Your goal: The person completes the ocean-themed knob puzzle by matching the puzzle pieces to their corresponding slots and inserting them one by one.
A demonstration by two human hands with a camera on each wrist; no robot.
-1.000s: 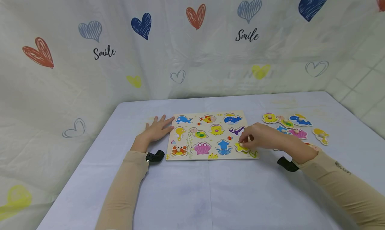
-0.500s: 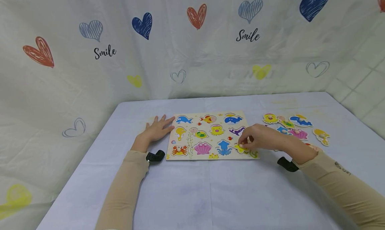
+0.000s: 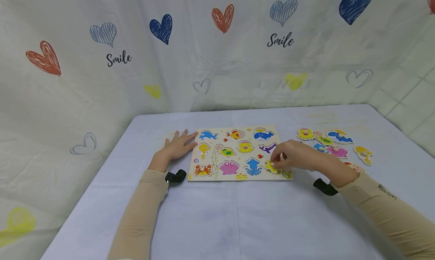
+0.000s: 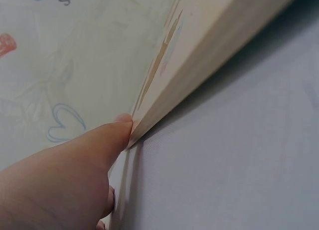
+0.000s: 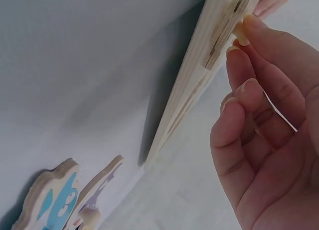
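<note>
My right hand point(image 3: 295, 154) pinches the small wooden knob point(image 5: 241, 34) of a yellow puzzle piece point(image 3: 273, 168) between thumb and index finger. That piece lies over the lower right corner of the wooden puzzle board point(image 3: 217, 178), partly hidden by the fingers; its outline looks like a starfish. With fingers spread, my left hand point(image 3: 176, 146) rests at the board's upper left edge, and the thumb point(image 4: 122, 127) touches that edge. A crab piece point(image 3: 202, 170) with a knob sits in the lower left of the board, among printed sea animals.
Right of the board lie several loose knobbed pieces: a yellow octopus point(image 3: 305, 133), a blue whale point(image 3: 340, 136), a pink shell point(image 3: 337, 151) and a yellow seahorse point(image 3: 363, 155). My right forearm reaches past them and partly covers a few. A white curtain point(image 3: 238, 63) hangs behind the table.
The yellow piece has turned and shifted slightly left on the board, with the right hand still pinching its knob. The left hand stays in place.
</note>
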